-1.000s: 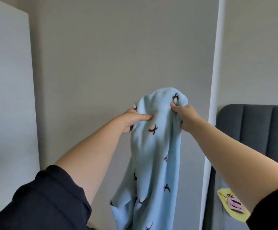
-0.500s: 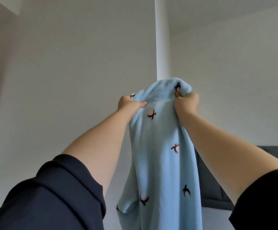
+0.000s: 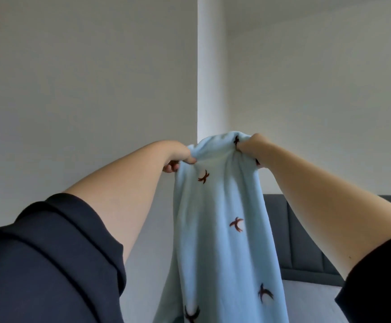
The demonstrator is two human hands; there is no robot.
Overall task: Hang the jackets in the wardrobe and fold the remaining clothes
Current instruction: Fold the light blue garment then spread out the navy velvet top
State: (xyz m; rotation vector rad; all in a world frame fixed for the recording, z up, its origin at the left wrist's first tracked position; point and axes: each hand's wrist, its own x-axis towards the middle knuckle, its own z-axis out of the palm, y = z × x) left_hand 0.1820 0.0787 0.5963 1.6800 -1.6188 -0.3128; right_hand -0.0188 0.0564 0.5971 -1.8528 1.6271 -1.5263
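Note:
A light blue garment [image 3: 220, 229] with small dark bird prints hangs straight down in front of me, its lower end cut off by the frame's bottom edge. My left hand [image 3: 178, 157] grips its top edge on the left, fingers curled into the cloth. On the right, my right hand [image 3: 251, 148] grips the same bunched top edge. Both arms are stretched forward and raised, holding the garment up at about mid-height of the view. No wardrobe or jacket is in sight.
A pale wall fills the background, with a white vertical post [image 3: 210, 66] rising behind the garment. A dark grey padded headboard [image 3: 306, 231] stands at the lower right, with a strip of pale bedding [image 3: 311, 297] below it.
The view has swung to the right and upward; the headboard now sits lower right. My hands have moved slightly further apart along the garment's top edge, still gripping it.

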